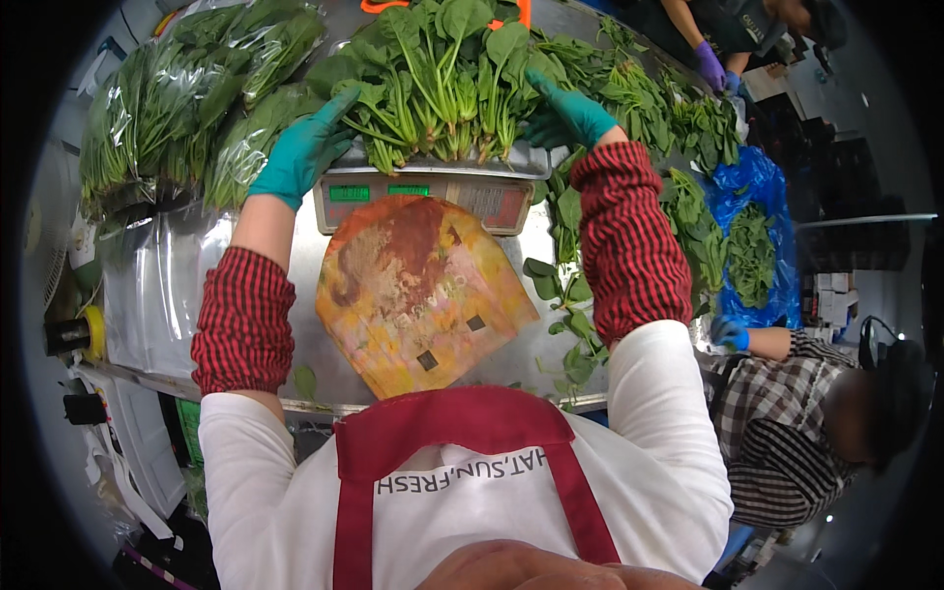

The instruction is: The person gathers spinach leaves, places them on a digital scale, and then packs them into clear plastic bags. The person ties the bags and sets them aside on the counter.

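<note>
A heap of leafy spinach (450, 88) lies on the metal pan of a digital weighing scale (442, 188), roots toward me. My left hand (306, 151), in a green glove, is beside the heap's left edge, its fingers extended and touching leaves there. At the opposite side, my right hand (571, 114) wears the same kind of glove. Its thumb points up and away from the other fingers, which are partly hidden against the leaves. Neither hand is closed around a bunch. Two green displays glow on the scale's front. A stained, multicoloured sheet (420, 295) lies between the scale and me.
Clear bags of spinach (169, 110) are piled at left, above flat clear plastic bags (162, 287). Loose spinach (634, 96) spreads across the metal table (472, 361) at right, near blue plastic sheeting (756, 177). Gloved co-workers stand at far right (782, 428) and upper right (737, 29).
</note>
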Tool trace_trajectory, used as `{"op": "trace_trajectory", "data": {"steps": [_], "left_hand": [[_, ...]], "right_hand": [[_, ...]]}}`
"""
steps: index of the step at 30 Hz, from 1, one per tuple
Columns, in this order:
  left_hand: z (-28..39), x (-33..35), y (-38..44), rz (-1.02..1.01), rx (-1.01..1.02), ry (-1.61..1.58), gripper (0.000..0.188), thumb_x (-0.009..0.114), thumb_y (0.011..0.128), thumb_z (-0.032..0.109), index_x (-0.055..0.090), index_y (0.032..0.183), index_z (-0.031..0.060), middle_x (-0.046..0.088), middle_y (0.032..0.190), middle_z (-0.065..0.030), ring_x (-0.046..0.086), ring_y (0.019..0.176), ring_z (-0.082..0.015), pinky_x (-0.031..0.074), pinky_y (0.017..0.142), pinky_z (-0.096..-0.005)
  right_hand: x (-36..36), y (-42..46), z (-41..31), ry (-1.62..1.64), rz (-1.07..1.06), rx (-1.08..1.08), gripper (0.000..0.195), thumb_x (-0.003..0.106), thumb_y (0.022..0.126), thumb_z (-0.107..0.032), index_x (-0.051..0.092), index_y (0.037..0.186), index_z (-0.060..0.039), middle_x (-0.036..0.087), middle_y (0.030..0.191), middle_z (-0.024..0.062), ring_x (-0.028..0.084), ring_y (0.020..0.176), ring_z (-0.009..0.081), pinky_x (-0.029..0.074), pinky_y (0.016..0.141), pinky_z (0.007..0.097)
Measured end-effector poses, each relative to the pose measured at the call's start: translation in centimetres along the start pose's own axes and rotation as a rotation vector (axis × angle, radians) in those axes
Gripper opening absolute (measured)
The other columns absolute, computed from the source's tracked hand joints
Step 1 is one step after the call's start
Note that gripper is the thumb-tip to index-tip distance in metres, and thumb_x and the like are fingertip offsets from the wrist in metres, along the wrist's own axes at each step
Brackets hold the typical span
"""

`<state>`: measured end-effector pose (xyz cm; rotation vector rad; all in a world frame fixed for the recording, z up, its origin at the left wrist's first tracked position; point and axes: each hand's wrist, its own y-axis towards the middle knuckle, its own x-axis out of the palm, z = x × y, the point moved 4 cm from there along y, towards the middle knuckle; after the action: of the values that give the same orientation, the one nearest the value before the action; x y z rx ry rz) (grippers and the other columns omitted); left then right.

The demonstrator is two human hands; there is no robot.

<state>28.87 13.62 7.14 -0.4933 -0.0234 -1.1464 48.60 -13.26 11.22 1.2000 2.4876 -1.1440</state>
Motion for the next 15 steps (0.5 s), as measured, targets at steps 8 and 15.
{"op": "trace_trajectory", "data": {"steps": [8,15], "left_hand": [[-0.5,6.1,8.4,-0.128,-0.039,-0.352,0.05,0.072,0.075,0.028,0.054,0.114,0.0024,0.06,0.108,-0.0087,0.058,0.098,-0.0205,0.049,0.085,-0.0346],[-1.3,6.7,-0.4,-0.4,-0.008,-0.528,0.035,0.065,0.081,0.017,0.056,0.111,0.001,0.059,0.111,-0.0094,0.06,0.096,-0.0203,0.051,0.081,-0.034]], "right_hand": [[9.4,6.0,-6.9,-0.358,0.177,-0.355,0.09,0.055,0.064,-0.073,0.058,0.105,0.0067,0.06,0.099,0.0214,0.057,0.094,0.03,0.045,0.078,0.0361],[11.4,-0.9,-4.5,0.037,0.06,-0.457,0.074,0.067,0.067,-0.056,0.057,0.101,0.009,0.064,0.093,0.0191,0.062,0.087,0.0272,0.049,0.073,0.0351]]}}
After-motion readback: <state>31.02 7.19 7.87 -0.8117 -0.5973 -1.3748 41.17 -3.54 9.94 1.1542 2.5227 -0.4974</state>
